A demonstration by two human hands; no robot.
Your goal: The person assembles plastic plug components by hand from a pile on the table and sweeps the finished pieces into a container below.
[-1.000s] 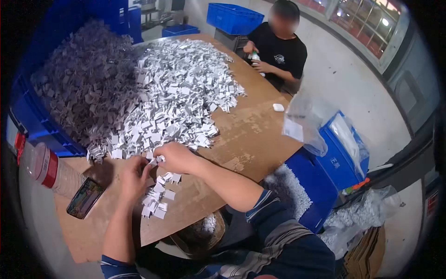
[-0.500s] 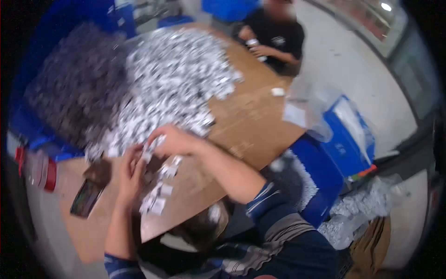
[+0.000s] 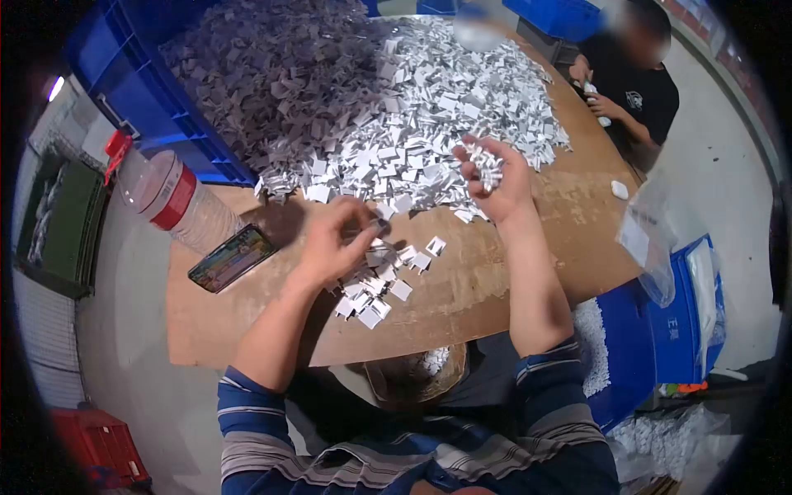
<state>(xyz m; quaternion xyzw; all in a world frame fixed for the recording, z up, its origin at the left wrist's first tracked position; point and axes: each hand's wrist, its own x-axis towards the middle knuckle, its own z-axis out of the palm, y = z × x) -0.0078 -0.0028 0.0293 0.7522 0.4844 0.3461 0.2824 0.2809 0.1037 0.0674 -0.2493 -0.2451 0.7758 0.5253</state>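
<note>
Table (image 3: 577,202), brown-surfaced, its near edge before the wearer.
Heap of white pieces (image 3: 445,111), spread across the table's far and middle part, its left side in shadow.
Blue bin (image 3: 153,91), beside the heap at left.
Person (image 3: 643,95) in black, at the table's far right side, both hands at a white object (image 3: 590,89).
Bottle (image 3: 177,194), clear, red-capped, tilted.
Right hand (image 3: 499,177), raised, fingers curled around a handful of white parts (image 3: 487,165).
Left hand (image 3: 342,239), fingers bent above a loose cluster (image 3: 371,289) of white pieces near the heap; cannot tell whether it grips one.
Phone (image 3: 233,258), screen lit, just beside the bottle.
</note>
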